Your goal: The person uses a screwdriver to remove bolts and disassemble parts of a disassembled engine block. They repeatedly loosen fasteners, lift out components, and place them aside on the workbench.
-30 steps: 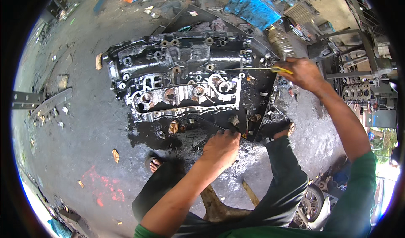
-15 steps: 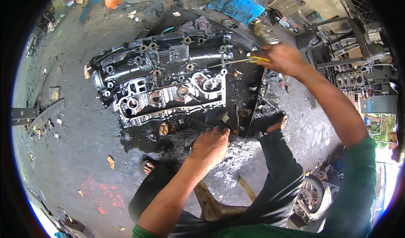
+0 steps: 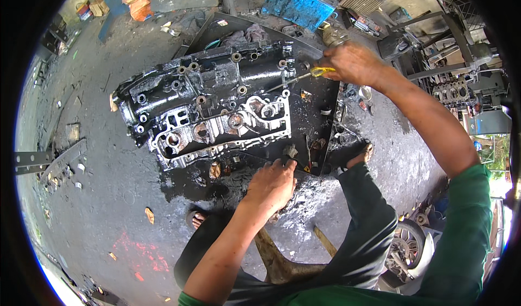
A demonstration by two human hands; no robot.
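Note:
My right hand (image 3: 355, 63) is closed round the yellow handle of a long thin screwdriver (image 3: 296, 80). Its shaft points down and left, and the tip is over or against an oily black engine casting (image 3: 220, 75); contact is hard to tell. Along the near side of that casting runs a bare-metal section (image 3: 217, 126) with round openings and a raised rim. My left hand (image 3: 271, 185) hangs palm down in front of the metal section, fingers loosely bent and slightly apart, fingertips partly hidden. Nothing shows in it. A small grey lump (image 3: 290, 151) lies just beyond its fingers.
Beneath the engine is a dark flat tray (image 3: 312, 116) with scraps on it. Dark rags (image 3: 247, 36) lie behind, and a blue box (image 3: 297, 6) stands farther back. My legs straddle a wooden stool (image 3: 282, 265). A wheel (image 3: 407, 246) is at lower right.
My right hand has shifted slightly left, and the screwdriver's shaft now slopes more steeply. My left hand stays almost in place. The whole view has shifted a little.

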